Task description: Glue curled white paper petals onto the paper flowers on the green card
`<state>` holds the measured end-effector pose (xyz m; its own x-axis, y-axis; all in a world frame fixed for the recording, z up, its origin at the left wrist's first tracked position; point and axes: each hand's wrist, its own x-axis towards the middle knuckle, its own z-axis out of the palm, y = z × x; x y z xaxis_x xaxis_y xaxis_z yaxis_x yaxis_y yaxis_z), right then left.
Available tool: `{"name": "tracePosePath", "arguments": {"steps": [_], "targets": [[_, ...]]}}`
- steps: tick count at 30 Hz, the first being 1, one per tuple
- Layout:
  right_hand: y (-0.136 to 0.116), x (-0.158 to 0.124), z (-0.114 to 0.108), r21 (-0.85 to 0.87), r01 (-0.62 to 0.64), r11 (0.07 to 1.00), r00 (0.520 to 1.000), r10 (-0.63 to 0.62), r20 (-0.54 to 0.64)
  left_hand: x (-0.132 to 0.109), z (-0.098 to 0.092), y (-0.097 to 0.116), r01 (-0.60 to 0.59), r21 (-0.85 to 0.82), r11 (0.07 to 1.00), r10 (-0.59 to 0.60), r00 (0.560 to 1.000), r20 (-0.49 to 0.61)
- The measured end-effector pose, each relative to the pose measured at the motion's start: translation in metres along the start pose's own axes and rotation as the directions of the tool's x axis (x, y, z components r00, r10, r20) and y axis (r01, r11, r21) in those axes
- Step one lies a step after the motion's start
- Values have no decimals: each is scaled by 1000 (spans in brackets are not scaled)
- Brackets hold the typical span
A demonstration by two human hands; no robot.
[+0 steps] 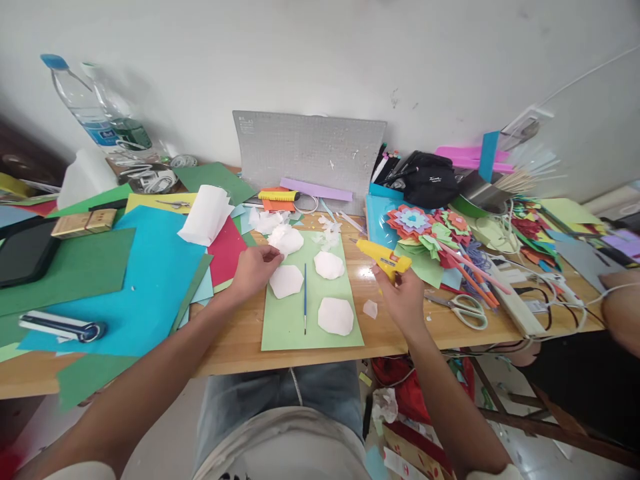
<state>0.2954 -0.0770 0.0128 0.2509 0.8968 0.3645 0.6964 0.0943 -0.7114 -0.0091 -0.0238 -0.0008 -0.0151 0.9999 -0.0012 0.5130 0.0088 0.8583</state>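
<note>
My right hand (404,299) is wrapped round a yellow glue gun (384,259), its nozzle turned to the left. With fingertips pinched together, my left hand (256,268) is at the lower left edge of a crumpled white paper piece (287,241). This piece is at the upper left of a light green paper sheet (285,330). Three more white paper pieces lie on the sheet: one below my left fingers (287,281), one at the upper right (329,265) and one at the lower right (335,316). Between them lies a thin blue paintbrush (305,297).
Scissors (467,310) and a power strip (517,300) are on the right, near layered paper flowers (415,223). Coloured paper, a paper roll (205,215) and a stapler (63,327) cover the left. A grey cutting mat (310,150) leans on the wall. Another person's arm (623,307) shows far right.
</note>
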Motion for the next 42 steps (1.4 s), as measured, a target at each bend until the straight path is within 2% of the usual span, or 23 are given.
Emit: {"name": "tracePosePath", "arguments": {"steps": [3,5,8,12,16,20,27,34,42], "targets": [[-29,13,22,203,-27,979,983,-11,186,-4,0,4,-58,72,996,56,998,33],[-44,21,39,303,-94,948,945,-11,328,-6,0,5,-102,137,985,95,994,57],[-58,25,60,272,-132,953,899,-1,439,-9,2,6,-155,275,949,133,986,98],[-62,19,74,160,-62,985,902,-13,431,-11,4,7,-167,368,915,124,983,136],[-58,12,79,60,73,996,902,-91,422,-11,3,8,-146,363,920,103,985,135],[-58,8,82,24,142,990,900,-139,414,-11,2,8,-137,347,928,98,987,128],[-59,16,82,53,123,991,907,-134,399,-6,-1,4,-131,221,967,108,988,111],[-57,18,80,102,59,993,892,-98,442,-2,-10,4,-113,171,979,87,984,152],[-54,9,82,12,179,984,881,-166,442,6,-19,-4,-94,214,972,81,994,66]]}}
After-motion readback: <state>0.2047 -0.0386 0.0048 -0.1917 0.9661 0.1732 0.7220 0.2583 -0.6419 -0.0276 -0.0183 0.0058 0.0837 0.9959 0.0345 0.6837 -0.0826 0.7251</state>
